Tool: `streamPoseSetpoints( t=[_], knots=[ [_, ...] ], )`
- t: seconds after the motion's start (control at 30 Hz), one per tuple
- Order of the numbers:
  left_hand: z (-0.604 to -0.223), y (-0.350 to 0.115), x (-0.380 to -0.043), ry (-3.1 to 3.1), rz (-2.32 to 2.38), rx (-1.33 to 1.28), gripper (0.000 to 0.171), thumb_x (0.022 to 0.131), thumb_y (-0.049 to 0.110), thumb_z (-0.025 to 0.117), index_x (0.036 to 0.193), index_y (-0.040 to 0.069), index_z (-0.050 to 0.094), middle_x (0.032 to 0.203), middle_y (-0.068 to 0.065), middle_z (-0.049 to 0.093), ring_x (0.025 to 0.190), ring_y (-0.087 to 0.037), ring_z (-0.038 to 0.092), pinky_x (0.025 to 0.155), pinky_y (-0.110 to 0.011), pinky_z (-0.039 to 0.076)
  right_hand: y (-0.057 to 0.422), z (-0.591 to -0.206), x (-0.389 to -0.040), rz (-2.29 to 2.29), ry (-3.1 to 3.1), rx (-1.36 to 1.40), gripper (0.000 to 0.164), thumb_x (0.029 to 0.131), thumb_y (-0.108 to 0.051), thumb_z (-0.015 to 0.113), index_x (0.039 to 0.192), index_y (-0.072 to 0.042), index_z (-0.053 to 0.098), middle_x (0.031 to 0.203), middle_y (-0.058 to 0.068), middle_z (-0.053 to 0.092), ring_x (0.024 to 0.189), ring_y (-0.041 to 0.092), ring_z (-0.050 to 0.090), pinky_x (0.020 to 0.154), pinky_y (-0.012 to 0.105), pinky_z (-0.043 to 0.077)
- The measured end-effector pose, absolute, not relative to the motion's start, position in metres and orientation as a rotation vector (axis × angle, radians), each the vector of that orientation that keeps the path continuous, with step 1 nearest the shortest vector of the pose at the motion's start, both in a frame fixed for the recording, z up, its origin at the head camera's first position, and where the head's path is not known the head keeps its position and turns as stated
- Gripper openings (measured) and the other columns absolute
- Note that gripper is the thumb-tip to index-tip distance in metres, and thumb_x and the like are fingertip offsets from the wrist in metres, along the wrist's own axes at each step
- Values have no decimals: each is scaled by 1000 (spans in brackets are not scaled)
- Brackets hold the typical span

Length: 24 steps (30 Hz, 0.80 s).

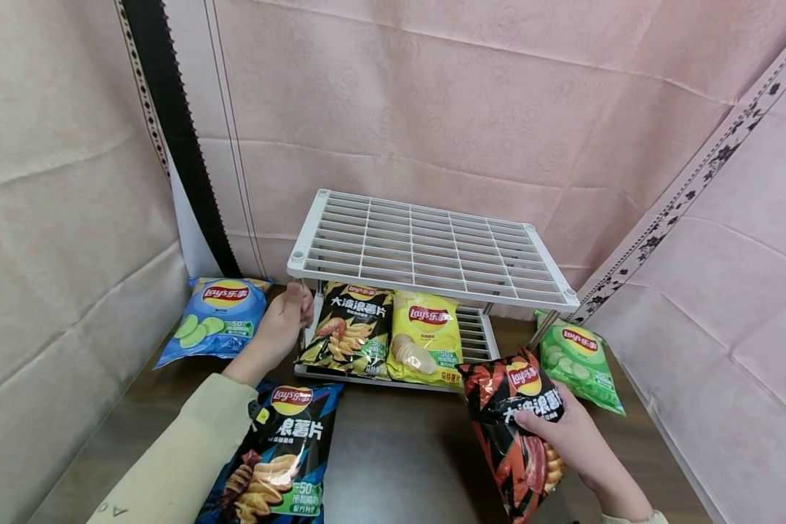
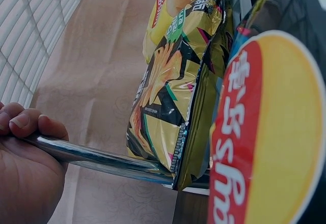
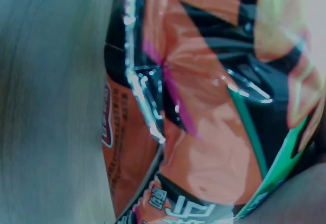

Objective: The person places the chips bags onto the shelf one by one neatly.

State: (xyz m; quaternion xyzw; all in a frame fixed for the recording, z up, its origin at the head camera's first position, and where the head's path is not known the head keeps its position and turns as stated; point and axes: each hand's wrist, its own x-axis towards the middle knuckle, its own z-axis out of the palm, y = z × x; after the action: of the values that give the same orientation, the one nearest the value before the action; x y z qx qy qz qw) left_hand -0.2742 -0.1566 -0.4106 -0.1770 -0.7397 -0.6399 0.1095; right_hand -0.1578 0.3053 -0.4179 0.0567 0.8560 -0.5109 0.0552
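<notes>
In the head view my right hand (image 1: 566, 429) grips a red and black chip bag (image 1: 520, 429) by its right side, thumb across the front, before the shelf's right end. My left hand (image 1: 282, 324) curls round a metal post (image 2: 102, 155) at the front left corner of a white two-tier rack (image 1: 426, 244). On the lower tier lean a black and gold chip bag (image 1: 350, 331) and, beside it, a yellow chip bag (image 1: 426, 338). Below my left forearm lies a blue and black chip bag (image 1: 278, 451), partly hidden by the sleeve.
A light blue chip bag (image 1: 219, 316) lies left of the rack, near the cloth wall. A green chip bag (image 1: 579, 364) lies to the right, behind my right hand. Pink cloth (image 1: 465, 109) hangs behind and at the sides of the dark table (image 1: 393, 451).
</notes>
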Motion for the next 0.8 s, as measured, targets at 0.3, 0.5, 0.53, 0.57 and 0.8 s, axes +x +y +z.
streamPoseSetpoints(
  t=[0.3,0.5,0.53,0.57,0.8],
  knots=[
    [-412,-157,-275,-2172,-1917,-516,60,102,50,14,80,-1,35,66,-10,28,56,-24,29,61,-32,34,295,-413,-169,-1523,2652,245,88,82,-41,77,147,-11,25,130,18,48,103,22,57,80,32,49],
    [-406,-157,-271,-2189,-1919,-518,58,105,42,14,81,-6,35,65,-8,28,57,-24,30,61,-31,34,285,-409,-175,-1609,2630,252,89,82,-41,77,146,-9,25,129,18,48,102,23,59,79,32,51],
    [-406,-157,-271,-2192,-1919,-515,58,105,41,13,82,-7,35,66,-9,29,57,-24,30,61,-31,34,283,-408,-176,-1615,2629,251,90,82,-42,77,146,-8,24,130,19,47,102,23,59,79,32,51],
    [-406,-157,-270,-2196,-1919,-511,58,105,41,13,82,-8,35,66,-9,29,57,-25,30,62,-31,34,282,-407,-176,-1611,2633,250,91,82,-42,77,146,-8,23,130,19,47,103,23,58,79,32,51],
    [-411,-157,-273,-2177,-1908,-494,60,103,51,15,80,-1,35,67,-10,28,58,-26,31,62,-32,34,273,-407,-178,-1613,2650,231,88,81,-43,78,144,-9,26,128,19,49,103,26,58,80,32,51]
  ],
)
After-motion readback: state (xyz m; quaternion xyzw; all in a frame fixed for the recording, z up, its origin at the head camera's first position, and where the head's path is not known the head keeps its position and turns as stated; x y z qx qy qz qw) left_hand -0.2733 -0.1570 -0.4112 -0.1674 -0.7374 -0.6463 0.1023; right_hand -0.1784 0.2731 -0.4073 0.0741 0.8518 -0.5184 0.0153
